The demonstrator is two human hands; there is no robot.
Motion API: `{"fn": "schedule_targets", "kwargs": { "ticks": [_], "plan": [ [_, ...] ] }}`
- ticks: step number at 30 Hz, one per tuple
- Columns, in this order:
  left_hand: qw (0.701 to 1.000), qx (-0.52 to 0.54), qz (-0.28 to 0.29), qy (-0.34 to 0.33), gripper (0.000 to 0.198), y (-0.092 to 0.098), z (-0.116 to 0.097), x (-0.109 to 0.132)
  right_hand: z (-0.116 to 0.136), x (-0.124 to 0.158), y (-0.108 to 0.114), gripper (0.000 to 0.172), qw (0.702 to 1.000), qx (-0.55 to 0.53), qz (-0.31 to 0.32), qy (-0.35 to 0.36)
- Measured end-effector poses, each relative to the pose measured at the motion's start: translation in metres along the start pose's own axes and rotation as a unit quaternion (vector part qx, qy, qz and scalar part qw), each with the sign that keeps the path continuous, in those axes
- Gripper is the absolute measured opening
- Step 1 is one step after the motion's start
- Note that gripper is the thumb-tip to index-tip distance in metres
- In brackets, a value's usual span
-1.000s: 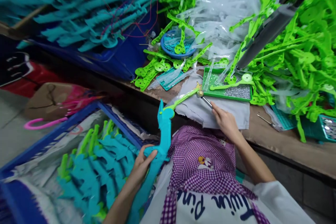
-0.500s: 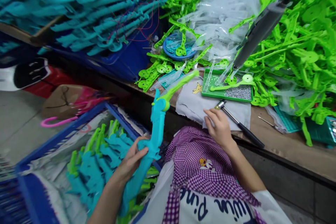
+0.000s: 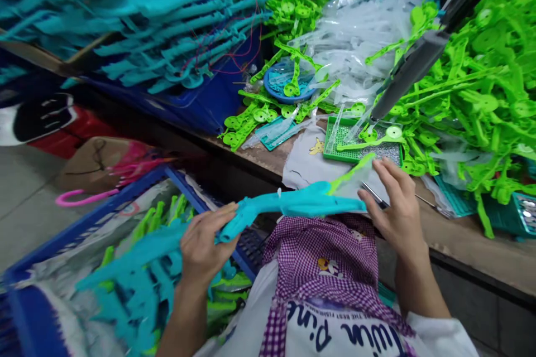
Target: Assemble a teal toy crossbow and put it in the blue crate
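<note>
My left hand [image 3: 209,240] is closed round the middle of a long turquoise plastic toy part [image 3: 288,202], which lies nearly level across my lap. A green plastic arm [image 3: 352,172] and a translucent piece stick out from its right end. My right hand [image 3: 393,206] is at that end, thumb and fingers apart, close to the tips; whether it touches them I cannot tell. Behind it, a hammer [image 3: 374,194] on the bench is mostly hidden. A grey cloth [image 3: 301,164] lies below a green tray [image 3: 329,152] holding small metal pins and a green arm.
A blue crate [image 3: 37,259] of turquoise and green parts stands at lower left. Turquoise parts [image 3: 167,22] are heaped over a blue bin [image 3: 201,103]. Green arms [image 3: 494,83] and clear pieces [image 3: 355,33] pile on the bench. A dark grey tool [image 3: 412,72] slants down above the tray.
The toy part has swung from upright to nearly level, its green-arm end now at the right. My right hand has moved right, from beside the hammer head to that end.
</note>
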State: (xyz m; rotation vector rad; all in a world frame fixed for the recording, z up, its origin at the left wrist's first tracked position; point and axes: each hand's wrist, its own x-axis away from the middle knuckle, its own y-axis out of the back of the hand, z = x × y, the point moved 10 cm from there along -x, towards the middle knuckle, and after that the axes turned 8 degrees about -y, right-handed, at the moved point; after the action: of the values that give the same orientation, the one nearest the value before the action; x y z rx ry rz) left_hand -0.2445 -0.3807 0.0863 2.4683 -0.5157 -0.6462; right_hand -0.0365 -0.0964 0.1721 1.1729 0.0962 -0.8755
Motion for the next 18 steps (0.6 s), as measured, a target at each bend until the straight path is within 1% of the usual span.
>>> {"fn": "schedule_targets", "kwargs": {
  "ticks": [2, 4, 7, 9, 10, 12, 13, 15, 17, 18],
  "plan": [
    [0.999, 0.011, -0.037, -0.029, 0.033, -0.005, -0.006, -0.012, -0.008, 0.001, 0.003, 0.050, 0.999, -0.036, 0.019, -0.016],
    [0.997, 0.022, -0.066, -0.042, 0.039, -0.014, -0.007, -0.024, -0.011, 0.001, 0.001, 0.047, 0.998, -0.049, 0.046, -0.007],
    [0.993, 0.035, -0.089, -0.062, 0.048, -0.035, -0.005, -0.045, -0.012, 0.002, -0.010, 0.054, 0.992, -0.019, 0.112, 0.050],
    [0.990, 0.040, -0.113, -0.077, 0.049, -0.049, -0.003, -0.058, -0.014, 0.006, -0.018, 0.059, 0.983, 0.014, 0.154, 0.097],
    [0.987, 0.041, -0.130, -0.082, 0.049, -0.056, -0.001, -0.063, -0.015, 0.008, -0.020, 0.062, 0.978, 0.034, 0.166, 0.118],
    [0.980, 0.043, -0.176, -0.084, 0.046, -0.068, 0.002, -0.070, -0.018, 0.008, -0.022, 0.068, 0.973, 0.073, 0.164, 0.143],
    [0.973, 0.043, -0.209, -0.085, 0.043, -0.072, 0.003, -0.070, -0.019, 0.007, -0.021, 0.067, 0.973, 0.088, 0.153, 0.150],
    [0.957, 0.029, -0.277, -0.083, 0.038, -0.073, 0.006, -0.061, -0.020, 0.005, -0.020, 0.058, 0.973, 0.109, 0.128, 0.161],
    [0.942, -0.005, -0.329, -0.065, 0.036, -0.065, 0.013, -0.042, -0.018, 0.008, -0.021, 0.049, 0.971, 0.118, 0.106, 0.177],
    [0.940, -0.026, -0.338, -0.049, 0.039, -0.059, 0.019, -0.031, -0.015, 0.012, -0.022, 0.046, 0.970, 0.121, 0.097, 0.188]
  ]
}}
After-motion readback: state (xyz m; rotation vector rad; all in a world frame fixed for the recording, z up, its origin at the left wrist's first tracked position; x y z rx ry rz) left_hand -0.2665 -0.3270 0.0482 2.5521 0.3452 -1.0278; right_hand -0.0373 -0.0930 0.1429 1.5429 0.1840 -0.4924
